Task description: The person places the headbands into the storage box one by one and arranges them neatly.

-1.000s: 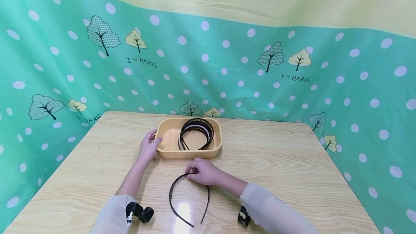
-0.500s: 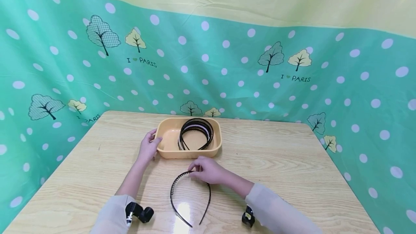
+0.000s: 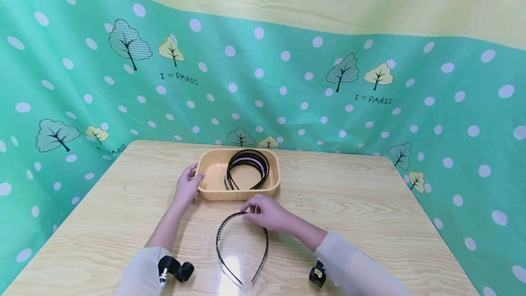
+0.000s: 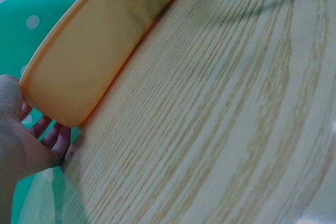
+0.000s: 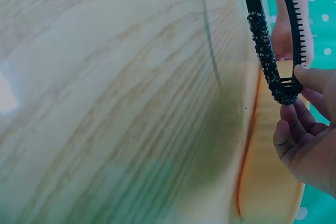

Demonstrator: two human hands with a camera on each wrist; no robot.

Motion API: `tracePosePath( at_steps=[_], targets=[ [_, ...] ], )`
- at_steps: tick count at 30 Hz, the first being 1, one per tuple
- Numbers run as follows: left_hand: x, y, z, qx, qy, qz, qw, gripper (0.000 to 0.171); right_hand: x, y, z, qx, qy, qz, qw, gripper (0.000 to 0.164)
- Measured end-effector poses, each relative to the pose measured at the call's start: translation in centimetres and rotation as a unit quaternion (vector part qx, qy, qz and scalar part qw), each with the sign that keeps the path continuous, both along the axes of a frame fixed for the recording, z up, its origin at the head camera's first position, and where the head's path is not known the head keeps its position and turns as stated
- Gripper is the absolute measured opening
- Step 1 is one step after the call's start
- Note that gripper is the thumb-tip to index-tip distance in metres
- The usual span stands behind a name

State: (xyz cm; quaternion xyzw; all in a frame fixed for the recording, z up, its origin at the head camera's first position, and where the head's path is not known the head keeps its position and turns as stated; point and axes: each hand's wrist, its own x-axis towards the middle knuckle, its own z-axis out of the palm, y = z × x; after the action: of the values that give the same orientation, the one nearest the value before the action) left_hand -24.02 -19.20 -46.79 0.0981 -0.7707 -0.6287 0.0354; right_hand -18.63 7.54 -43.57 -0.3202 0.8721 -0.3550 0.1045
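Observation:
My right hand (image 3: 268, 214) pinches the top of the arch of a black toothed headband (image 3: 218, 243) between thumb and fingers, just in front of a light-orange plastic box. In the right wrist view, small shiny stones cover part of the headband (image 5: 262, 45), and its teeth point inward. My left hand (image 3: 187, 187) holds the left end of the box (image 3: 230, 196), thumb over the rim; in the left wrist view its fingers lie against the outer wall. Several headbands (image 3: 264, 164), mostly black with a whitish one among them, stand nested in the right part of the box.
The box stands near the back of a wood-grain table (image 3: 349, 204). Behind and beside the table hangs a green dotted curtain (image 3: 283, 72) with printed trees. A black wrist camera (image 3: 181, 270) sits on the left forearm, another (image 3: 318, 274) on the right.
My right hand has moved slightly right and toward the box, and the headband has shifted with it. My left hand and the box have stayed nearly in place.

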Motion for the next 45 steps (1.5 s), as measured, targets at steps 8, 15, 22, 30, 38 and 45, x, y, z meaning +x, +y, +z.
tracePosePath(
  at_steps=[8,15,22,30,38,45],
  targets=[
    [0.1,-0.1,0.0,0.001,0.001,-0.002,1.0,0.053,-0.1,0.4,1.1,-0.019,-0.022,-0.012,1.0,0.016],
    [0.1,-0.1,0.1,0.002,0.002,-0.001,1.0,0.053,-0.5,0.9,1.8,-0.034,-0.025,-0.023,0.999,0.017],
    [0.1,-0.2,0.1,0.007,-0.003,-0.003,1.0,0.054,-1.1,1.3,2.4,-0.041,-0.023,-0.039,0.998,0.018],
    [0.2,-0.1,0.2,0.008,0.003,-0.012,0.9999,0.054,-1.4,1.7,2.8,-0.049,-0.024,-0.049,0.997,0.02],
    [0.1,-0.1,0.2,0.01,0.0,-0.012,0.9999,0.054,-1.9,1.8,3.0,-0.047,-0.01,-0.065,0.997,0.016],
    [0.1,-0.1,0.1,0.006,0.001,-0.011,0.9999,0.054,-2.5,2.2,3.4,-0.066,0.002,-0.078,0.995,0.017]
  ],
)
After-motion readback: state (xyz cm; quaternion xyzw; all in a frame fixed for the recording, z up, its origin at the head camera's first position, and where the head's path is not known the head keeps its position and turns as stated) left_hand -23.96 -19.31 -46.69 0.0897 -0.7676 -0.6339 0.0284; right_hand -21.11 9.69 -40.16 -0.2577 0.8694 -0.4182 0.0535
